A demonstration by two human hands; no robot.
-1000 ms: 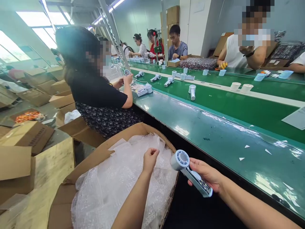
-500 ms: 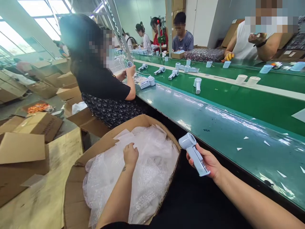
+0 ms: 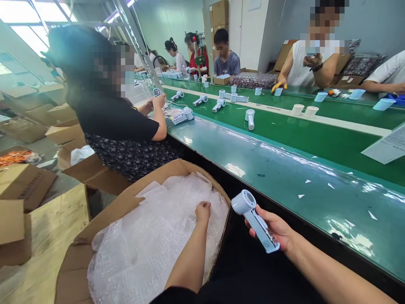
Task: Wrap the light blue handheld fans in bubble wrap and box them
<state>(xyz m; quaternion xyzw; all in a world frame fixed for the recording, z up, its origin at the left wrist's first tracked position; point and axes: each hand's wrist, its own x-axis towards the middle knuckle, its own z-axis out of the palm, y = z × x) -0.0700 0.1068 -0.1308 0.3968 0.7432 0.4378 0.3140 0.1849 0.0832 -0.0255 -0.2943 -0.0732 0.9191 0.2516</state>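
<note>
One fan [image 3: 255, 221] is in the right hand [image 3: 275, 230], unwrapped, held near the green surface [image 3: 284, 177]; wrapping looks not yet begun. The left hand [image 3: 203, 211] is down in the box [image 3: 133, 198] to the left, fingers pressed together, pinching a piece of bubble wrap [image 3: 152, 245]. The right hand's fingers curl around the fan's handle, head pointing far-left, forearm angled in from the near right.

1 handheld fan [image 3: 255, 219] in hand, approx 5 fans [image 3: 249, 118] on belt, 2 white cups [image 3: 298, 109].
</note>
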